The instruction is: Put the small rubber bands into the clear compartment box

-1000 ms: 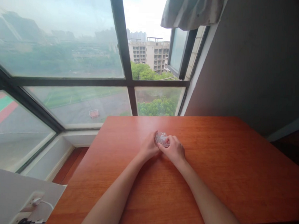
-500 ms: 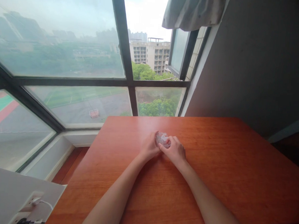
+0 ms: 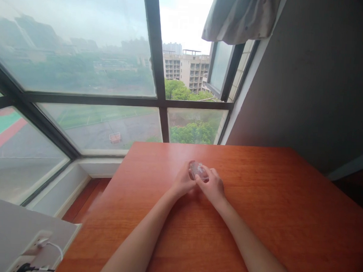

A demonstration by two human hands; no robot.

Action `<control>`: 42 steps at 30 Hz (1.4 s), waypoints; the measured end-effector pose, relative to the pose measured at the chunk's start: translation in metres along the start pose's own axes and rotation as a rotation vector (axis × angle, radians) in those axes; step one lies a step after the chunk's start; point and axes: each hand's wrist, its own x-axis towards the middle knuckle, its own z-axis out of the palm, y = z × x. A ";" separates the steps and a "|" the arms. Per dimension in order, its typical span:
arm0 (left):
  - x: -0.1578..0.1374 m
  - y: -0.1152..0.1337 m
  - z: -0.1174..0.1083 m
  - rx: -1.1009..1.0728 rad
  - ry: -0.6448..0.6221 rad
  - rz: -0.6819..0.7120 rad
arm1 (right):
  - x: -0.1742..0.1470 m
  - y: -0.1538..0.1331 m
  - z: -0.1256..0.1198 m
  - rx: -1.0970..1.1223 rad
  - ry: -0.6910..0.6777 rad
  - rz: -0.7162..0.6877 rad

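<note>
Between my two hands is a small, clear, roundish plastic object [image 3: 197,168] with shiny highlights; its exact kind is too small to make out. My left hand [image 3: 184,180] is curled around its left side. From the right, my right hand [image 3: 213,184] grips it with the thumb at the near edge and the fingers bent over the far right side. Both hands are close together over the middle of the reddish-brown wooden table [image 3: 272,205]. The underside of the object and some fingertips are hidden.
Beyond the table's far edge stands a window with dark frames [image 3: 116,101], one pane swung outward. A curtain [image 3: 241,17] hangs at upper right beside a grey wall [image 3: 309,77]. At lower left, plugs sit in a wall socket [image 3: 38,244].
The camera view has shifted slightly. My right-hand fingers have changed position a little on the clear plastic object, which both hands still hold.
</note>
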 end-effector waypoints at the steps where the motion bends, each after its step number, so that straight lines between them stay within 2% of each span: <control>1: 0.000 0.000 0.001 -0.082 -0.028 0.001 | 0.000 0.001 0.000 0.041 0.000 -0.005; 3: 0.000 -0.001 0.002 -0.155 -0.058 0.011 | 0.000 0.001 0.001 0.089 -0.001 -0.013; 5: 0.000 -0.002 0.004 -0.139 -0.048 0.016 | -0.001 0.001 0.003 0.086 -0.009 -0.021; 11: -0.001 0.003 0.004 -0.016 -0.104 0.104 | -0.002 -0.001 0.001 -0.110 -0.104 -0.030; 21: -0.001 0.008 -0.004 0.026 -0.183 0.084 | -0.002 -0.009 -0.008 -0.229 -0.168 0.023; 24: 0.000 0.007 -0.006 0.014 -0.193 0.074 | -0.001 -0.007 -0.009 -0.177 -0.168 0.052; 30: -0.001 0.007 -0.015 -0.108 -0.236 -0.011 | 0.003 0.005 -0.002 0.086 -0.133 0.058; 35: -0.002 0.021 -0.042 -0.100 -0.157 -0.124 | 0.009 0.015 0.005 0.383 -0.090 0.071; 39: -0.007 0.049 -0.084 -0.043 -0.138 -0.229 | 0.012 0.018 0.004 0.518 -0.084 0.144; 42: -0.015 0.067 -0.120 0.100 -0.138 -0.314 | 0.013 0.017 0.003 0.556 -0.092 0.176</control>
